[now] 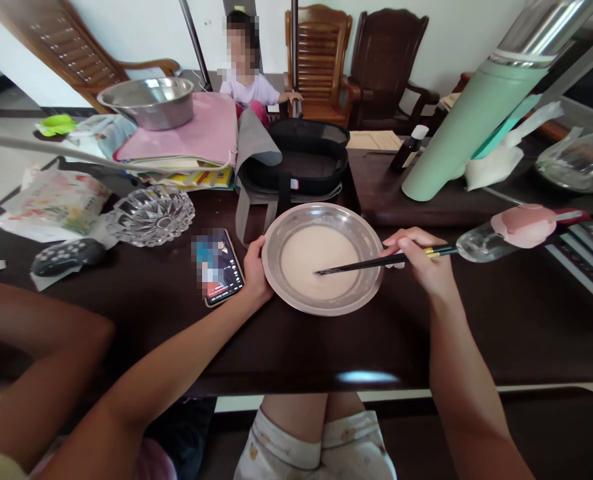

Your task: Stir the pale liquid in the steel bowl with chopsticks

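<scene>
A round metal bowl [323, 308] with a pale, creamy liquid [321, 250] in it stands on the dark table in front of me. My left hand [257, 270] grips the bowl's left rim, its thumb on the edge and its other fingers hidden beneath. In my right hand [419, 257] is a pair of black chopsticks [356, 264] with gold bands. They slant leftward over the bowl's right rim, and their tips are in the liquid. Left of the bowl lies a phone [219, 267] with a lit screen.
A glass dish [153, 215], a black game controller [69, 257] and a black bag [301, 157] lie beyond the phone. At right are a green flask [471, 133] and a clear bottle with a pink top [523, 225]. Another person's arm [41, 347] rests at left; someone [249, 87] is behind the table.
</scene>
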Demonstrator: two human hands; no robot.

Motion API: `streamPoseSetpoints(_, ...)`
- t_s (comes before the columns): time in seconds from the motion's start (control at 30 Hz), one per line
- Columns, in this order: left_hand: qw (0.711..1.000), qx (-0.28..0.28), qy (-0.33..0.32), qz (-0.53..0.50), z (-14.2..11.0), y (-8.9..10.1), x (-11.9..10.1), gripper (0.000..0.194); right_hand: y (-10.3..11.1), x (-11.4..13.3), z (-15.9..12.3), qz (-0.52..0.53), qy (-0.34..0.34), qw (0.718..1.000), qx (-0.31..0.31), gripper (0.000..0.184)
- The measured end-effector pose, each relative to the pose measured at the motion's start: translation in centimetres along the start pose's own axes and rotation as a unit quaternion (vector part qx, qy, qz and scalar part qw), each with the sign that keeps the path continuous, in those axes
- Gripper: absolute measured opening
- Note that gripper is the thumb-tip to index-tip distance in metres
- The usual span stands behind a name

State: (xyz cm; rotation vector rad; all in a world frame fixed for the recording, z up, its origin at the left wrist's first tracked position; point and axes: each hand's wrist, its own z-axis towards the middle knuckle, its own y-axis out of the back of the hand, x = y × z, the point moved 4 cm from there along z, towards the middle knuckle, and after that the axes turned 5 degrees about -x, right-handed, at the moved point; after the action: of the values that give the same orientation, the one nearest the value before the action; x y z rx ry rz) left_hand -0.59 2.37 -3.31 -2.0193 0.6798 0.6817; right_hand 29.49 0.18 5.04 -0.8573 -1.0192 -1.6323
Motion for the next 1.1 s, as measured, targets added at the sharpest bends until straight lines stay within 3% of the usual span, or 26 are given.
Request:
streamPoseSetpoints(0.1,1.000,0.005,-0.001,0.005,-0.1,-0.1,0.0,0.028,-0.5,0.2,0.1,-0.025,0.018,0.999,0.025,0.040)
streamPoseSetpoints(0.27,1.000,0.000,-0.001,0.004,-0.1,-0.1,0.0,0.028,0.5,-0.1,0.0,-0.009,-0.002,0.999,-0.034,0.038)
streamPoseSetpoints(0.43,1.000,0.000,-0.002,0.009,-0.1,-0.2,-0.1,0.028,-0.4,0.2,0.0,-0.008,0.011,1.000,0.028,0.038)
streamPoseSetpoints(0.63,1.000,0.007,-0.003,0.003,-0.1,-0.3,-0.2,0.029,0.3,0.1,0.0,-0.001,0.002,1.000,-0.028,0.036)
streamPoseSetpoints(0.83,1.000,0.004,0.002,0.007,-0.1,-0.1,-0.1,0.027,-0.6,0.4,0.0,-0.021,0.013,0.999,0.036,0.041)
streamPoseSetpoints(1.0,1.000,0.002,0.009,0.003,-0.1,-0.1,0.0,0.028,0.0,0.2,0.1,-0.026,0.001,1.000,-0.013,0.042)
streamPoseSetpoints(1.1,1.000,0.003,0.006,0.003,-0.1,-0.1,0.0,0.028,-0.2,0.2,0.0,-0.008,-0.006,1.000,0.013,0.043)
